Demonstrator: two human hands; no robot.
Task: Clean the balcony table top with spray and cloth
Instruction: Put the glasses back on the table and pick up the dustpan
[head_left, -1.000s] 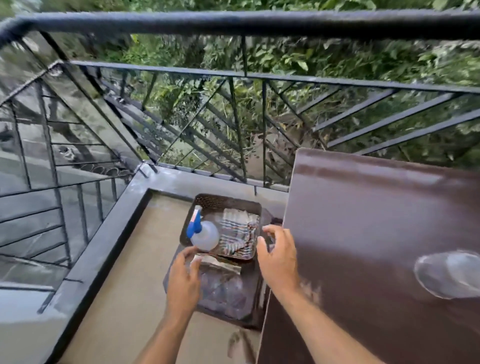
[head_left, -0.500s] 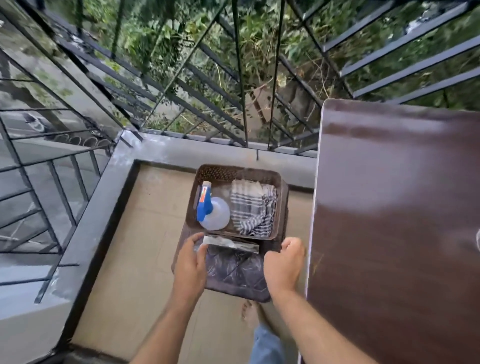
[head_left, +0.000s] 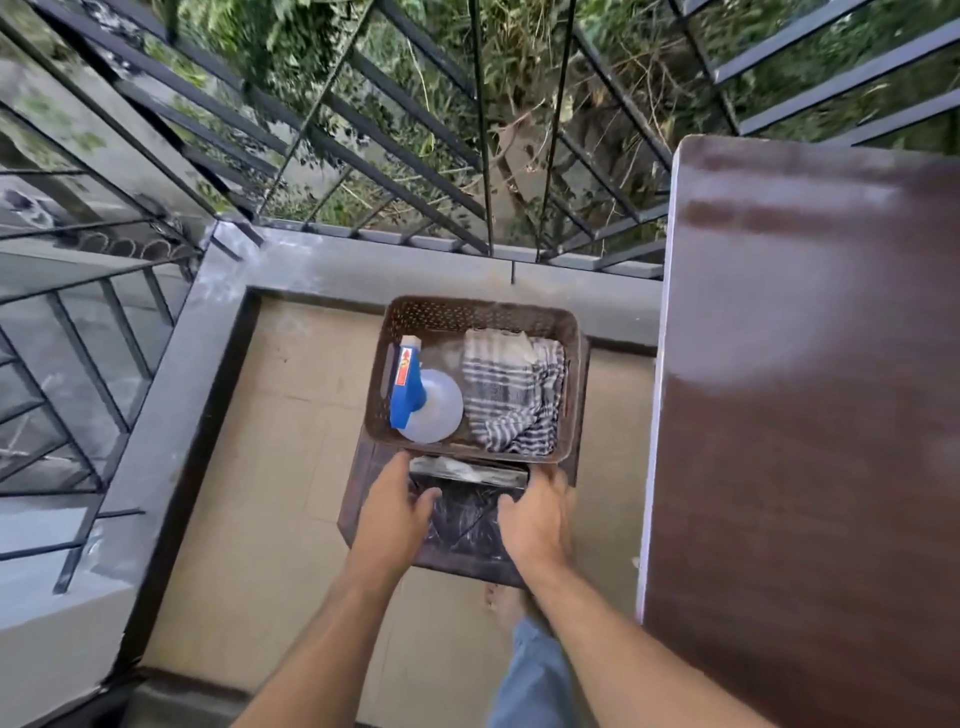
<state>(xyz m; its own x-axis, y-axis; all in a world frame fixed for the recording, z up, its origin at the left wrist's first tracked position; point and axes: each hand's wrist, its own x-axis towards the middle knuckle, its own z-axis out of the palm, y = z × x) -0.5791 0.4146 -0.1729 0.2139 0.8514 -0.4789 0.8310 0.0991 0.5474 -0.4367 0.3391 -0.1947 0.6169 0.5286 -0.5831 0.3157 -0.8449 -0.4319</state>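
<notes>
A brown perforated basket stands on a dark brown stool left of the table. Inside it, a clear spray bottle with a blue trigger head lies at the left and a grey-and-white striped cloth lies crumpled at the right. The dark brown table top fills the right side. My left hand rests on the stool with fingers apart, fingertips at the basket's near rim. My right hand is at the basket's near right corner, its fingers curled and blurred.
A black plastic sheet lies on the stool between my hands. Black metal railing and a grey kerb bound the tiled floor at the far and left sides. My bare foot and trouser leg show under the stool.
My head has tilted down and the railing's top bar has left the view. Both hands have slid from the basket's sides back to its near edge over the stool.
</notes>
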